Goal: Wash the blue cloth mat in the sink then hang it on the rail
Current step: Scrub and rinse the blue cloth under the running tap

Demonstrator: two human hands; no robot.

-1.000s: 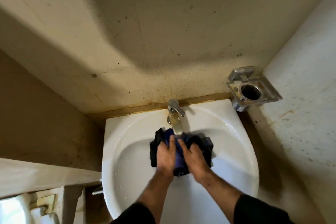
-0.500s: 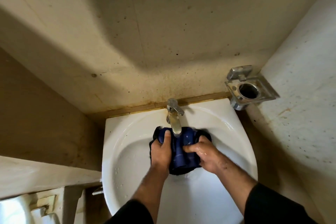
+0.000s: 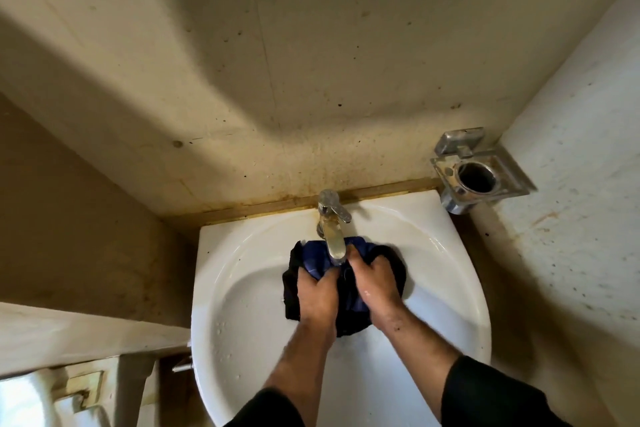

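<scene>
Blue cloth mat (image 3: pixel 313 255) dark navy-blue, near black at its folds, bunched in the white glossy sink (image 3: pixel 242 288). Tap (image 3: pixel 331 229) silver with yellowish staining; holder (image 3: pixel 479 173) by the sink's back right corner dull chrome. Wall (image 3: pixel 277 62) cream with brown specks, sleeves (image 3: pixel 491 395) black.

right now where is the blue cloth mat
In the head view the blue cloth mat is bunched in the white sink, directly under the tap, gripped by the left hand and right hand.
</scene>
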